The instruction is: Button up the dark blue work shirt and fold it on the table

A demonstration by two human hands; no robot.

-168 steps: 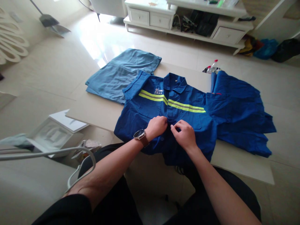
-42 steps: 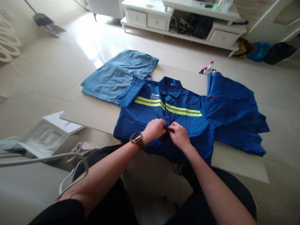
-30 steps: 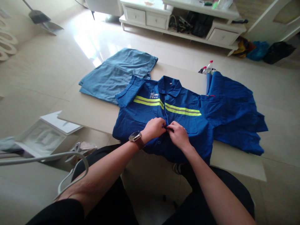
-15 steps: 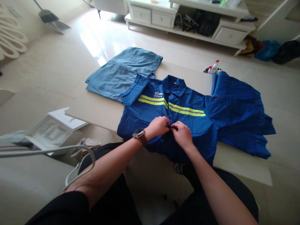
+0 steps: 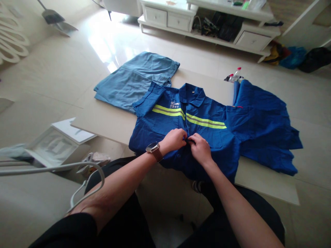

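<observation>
A blue work jacket (image 5: 165, 120) with a yellow-and-grey reflective stripe lies face up, collar away from me, its lower part hanging over the table's near edge. My left hand (image 5: 176, 138), with a watch (image 5: 153, 147) on the wrist, pinches the front opening just below the stripe. Close against it, my right hand (image 5: 199, 147) pinches the other side of the same opening. The fingertips of both hands nearly meet. Whatever small part of the placket lies between them is hidden by the fingers.
Folded light-blue cloth (image 5: 137, 77) lies at the table's far left. More dark-blue clothing (image 5: 266, 120) is heaped on the right, with bottles (image 5: 236, 74) behind it. The pale table (image 5: 103, 129) stands before a white cabinet (image 5: 178, 22). A grey cable (image 5: 64, 166) loops near my left arm.
Both hands stay at the same spot on the jacket front, with only a very slight shift of the fingers. The clothing has not visibly moved.
</observation>
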